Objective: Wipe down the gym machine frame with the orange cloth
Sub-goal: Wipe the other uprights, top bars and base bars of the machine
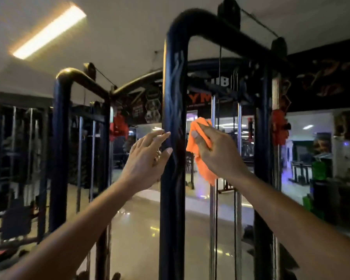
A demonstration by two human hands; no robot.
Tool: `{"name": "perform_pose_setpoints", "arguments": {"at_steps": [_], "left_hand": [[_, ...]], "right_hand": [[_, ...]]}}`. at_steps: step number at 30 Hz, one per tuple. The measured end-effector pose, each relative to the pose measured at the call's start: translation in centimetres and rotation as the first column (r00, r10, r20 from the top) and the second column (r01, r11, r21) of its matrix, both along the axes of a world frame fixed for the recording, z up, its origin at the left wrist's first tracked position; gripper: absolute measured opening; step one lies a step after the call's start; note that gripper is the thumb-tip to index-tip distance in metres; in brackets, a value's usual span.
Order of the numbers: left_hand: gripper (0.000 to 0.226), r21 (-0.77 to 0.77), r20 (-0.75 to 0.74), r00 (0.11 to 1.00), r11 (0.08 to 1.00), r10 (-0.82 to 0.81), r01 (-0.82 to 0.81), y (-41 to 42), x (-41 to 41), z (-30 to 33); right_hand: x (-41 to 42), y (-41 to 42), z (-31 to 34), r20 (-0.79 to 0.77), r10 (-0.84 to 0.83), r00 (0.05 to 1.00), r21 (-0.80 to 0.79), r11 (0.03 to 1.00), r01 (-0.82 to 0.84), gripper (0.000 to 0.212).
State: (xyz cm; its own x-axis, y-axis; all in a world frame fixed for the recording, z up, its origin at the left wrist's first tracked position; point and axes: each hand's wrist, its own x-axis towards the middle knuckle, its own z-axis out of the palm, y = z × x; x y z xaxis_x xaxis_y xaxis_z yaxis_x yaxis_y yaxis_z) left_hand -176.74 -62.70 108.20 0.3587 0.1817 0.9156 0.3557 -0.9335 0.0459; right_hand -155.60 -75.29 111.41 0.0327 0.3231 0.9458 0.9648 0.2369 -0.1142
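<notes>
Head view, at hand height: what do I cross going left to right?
Second machine's post → left hand → dark frame post → orange cloth → right hand → rear frame post.

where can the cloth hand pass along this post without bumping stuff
Free: the gap between the dark blue upright post and the chrome guide rods, above the right hand gripping the orange cloth. Crowded: the post's left side, where the left hand touches it.

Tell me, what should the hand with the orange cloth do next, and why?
Probably move the right hand a little leftward to press the orange cloth onto the dark upright post. The cloth seems just beside the post, while the left hand already reaches its other side.
</notes>
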Motion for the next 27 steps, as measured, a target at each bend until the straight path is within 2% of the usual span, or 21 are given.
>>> {"name": "perform_pose_setpoints", "arguments": {"at_steps": [7, 15, 19, 20, 23, 24, 27], "left_hand": [[0.049, -0.024, 0.075, 0.997, 1.0, 0.006, -0.004, 1.3, 0.4, 12.8], [0.049, -0.047, 0.101, 0.99, 0.994, -0.095, 0.1, 5.1, 3.2, 22.3], [0.05, -0.034, 0.174, 0.971, 0.985, -0.163, 0.171, 7.2, 4.6, 25.9], [0.048, -0.034, 0.192, 0.964, 0.98, -0.184, 0.194, 7.4, 4.8, 26.7], [0.045, -0.021, 0.239, 0.943, 0.97, -0.232, 0.244, 8.0, 5.0, 28.7], [0.045, -0.017, 0.247, 0.937, 0.965, -0.248, 0.26, 8.1, 5.0, 29.2], [0.043, -0.031, 0.242, 0.935, 0.961, -0.259, 0.274, 8.3, 5.0, 30.6]], "right_hand": [[1.2, 3.6, 9.9, 0.113, -0.038, 0.993, 0.038, 0.999, 0.034, 0.056], [1.7, 8.8, 17.8, 0.126, -0.068, 0.99, 0.108, 0.993, 0.055, 0.056], [0.1, 12.7, 19.5, -0.034, 0.113, 0.993, 0.116, 0.987, -0.108, 0.061], [-0.3, 14.1, 19.1, -0.058, 0.096, 0.994, 0.119, 0.989, -0.088, 0.065], [-0.6, 16.6, 18.0, -0.028, -0.233, 0.972, 0.251, 0.94, 0.233, 0.072], [-0.4, 16.6, 17.9, -0.032, -0.298, 0.954, 0.281, 0.913, 0.295, 0.073], [0.4, 16.8, 17.5, -0.019, -0.315, 0.949, 0.283, 0.909, 0.307, 0.069]]}}
